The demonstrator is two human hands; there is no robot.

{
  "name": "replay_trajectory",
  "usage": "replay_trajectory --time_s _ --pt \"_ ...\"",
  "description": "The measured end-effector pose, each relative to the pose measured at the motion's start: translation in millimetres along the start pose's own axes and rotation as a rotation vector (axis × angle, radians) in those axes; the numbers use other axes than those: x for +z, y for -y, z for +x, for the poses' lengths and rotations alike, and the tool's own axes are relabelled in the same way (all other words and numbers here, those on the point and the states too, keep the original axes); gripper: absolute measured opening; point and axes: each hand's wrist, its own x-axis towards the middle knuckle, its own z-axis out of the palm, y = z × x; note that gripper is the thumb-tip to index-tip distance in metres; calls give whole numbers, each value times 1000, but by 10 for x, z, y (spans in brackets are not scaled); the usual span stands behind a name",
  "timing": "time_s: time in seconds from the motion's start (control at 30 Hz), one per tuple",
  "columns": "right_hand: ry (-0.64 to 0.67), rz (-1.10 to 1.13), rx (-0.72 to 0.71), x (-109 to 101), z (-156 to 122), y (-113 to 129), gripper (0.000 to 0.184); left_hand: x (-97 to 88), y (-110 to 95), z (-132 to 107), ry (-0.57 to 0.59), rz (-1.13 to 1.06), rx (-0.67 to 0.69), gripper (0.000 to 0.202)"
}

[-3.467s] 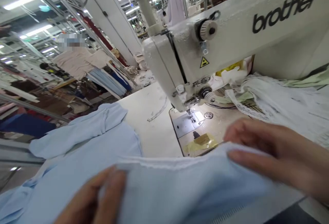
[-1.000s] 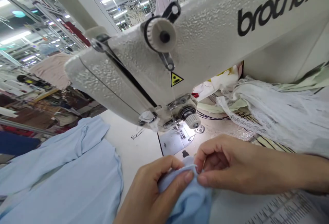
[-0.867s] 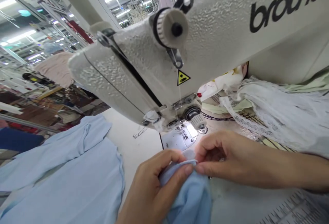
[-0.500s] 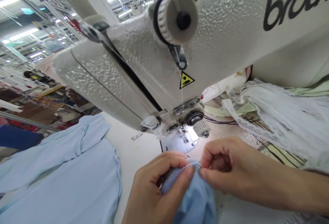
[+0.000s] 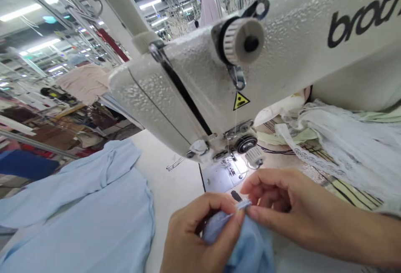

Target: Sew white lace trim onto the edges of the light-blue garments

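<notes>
My left hand (image 5: 196, 233) and my right hand (image 5: 282, 206) both pinch the edge of a light blue fabric piece (image 5: 247, 243) between thumb and fingers, fingertips nearly touching. The pinched edge sits just in front of the presser foot (image 5: 230, 166) and metal needle plate (image 5: 219, 177) of a cream sewing machine (image 5: 250, 59). The rest of the piece hangs down below my hands, out of view.
Another light blue garment (image 5: 78, 214) lies spread on the table at the left. White lace fabric (image 5: 344, 147) and pale green cloth are piled at the right under the machine arm. Racks and hanging garments fill the workshop behind.
Earlier my hands held the blue fabric spread wide; they have come together and gathered its edge into a pinch near the presser foot. The view has shifted slightly right since half a second ago.
</notes>
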Motion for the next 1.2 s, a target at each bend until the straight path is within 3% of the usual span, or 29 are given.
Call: replay_trajectory --time_s 0.13,0.23,0.4,0.6,1.2 --pt "28 -82 -85 -14 2 -27 15 -9 41 -10 -16 22 5 3" --pt "5 -166 -162 -22 -7 -39 18 -24 73 -3 -17 60 53 13" --pt "-31 -340 -238 -33 -25 -35 23 -64 87 29 155 98 171 19" --pt "-35 -369 -250 -38 -30 -13 20 -85 100 50 204 100 166 19" --pt "-59 -383 -204 -31 -13 13 22 -31 85 4 130 157 171 17"
